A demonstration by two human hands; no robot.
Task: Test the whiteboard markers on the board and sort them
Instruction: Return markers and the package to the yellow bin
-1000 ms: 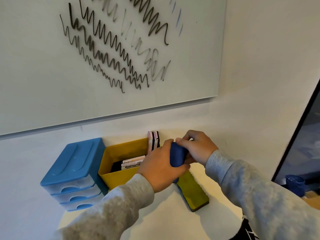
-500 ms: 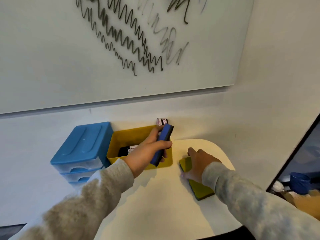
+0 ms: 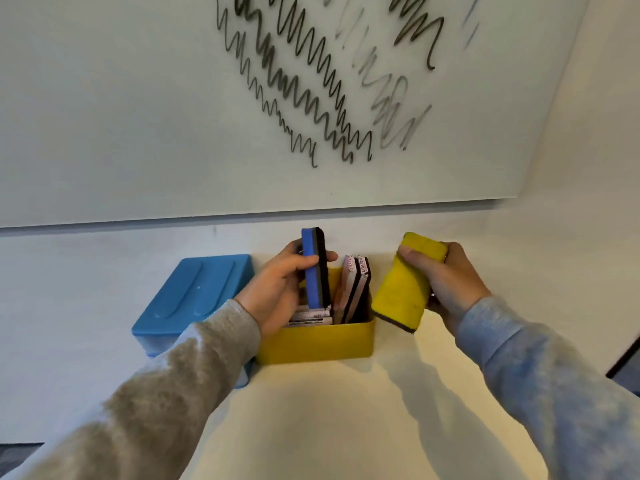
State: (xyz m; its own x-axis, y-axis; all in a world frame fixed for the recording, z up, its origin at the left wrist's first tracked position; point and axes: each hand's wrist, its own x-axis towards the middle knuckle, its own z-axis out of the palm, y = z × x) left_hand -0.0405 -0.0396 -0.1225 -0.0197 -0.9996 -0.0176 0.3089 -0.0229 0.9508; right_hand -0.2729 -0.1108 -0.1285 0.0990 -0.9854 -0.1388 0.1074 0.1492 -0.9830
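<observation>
Whiteboard squiggles sit at twelve o'clock above both hands — left hand grips a blue eraser upright over the yellow bin, right hand grips a yellow eraser at its three o'clock — no marker visible

Wall: a plain white wall fills the middle band of the frame and runs up the right edge.
Corner: at the upper right, the wall turns into a second white surface that slants down the right side.
Table: a pale cream tabletop with a rounded edge takes up the lower centre, set against the wall.
Light: bright light falls from the upper right, casting soft grey shadows across the tabletop toward the lower left.
Dark frame: a thin black edge cuts the far right border, with blurred shapes behind it.
Floor: a small grey patch shows at the lower left corner.
</observation>
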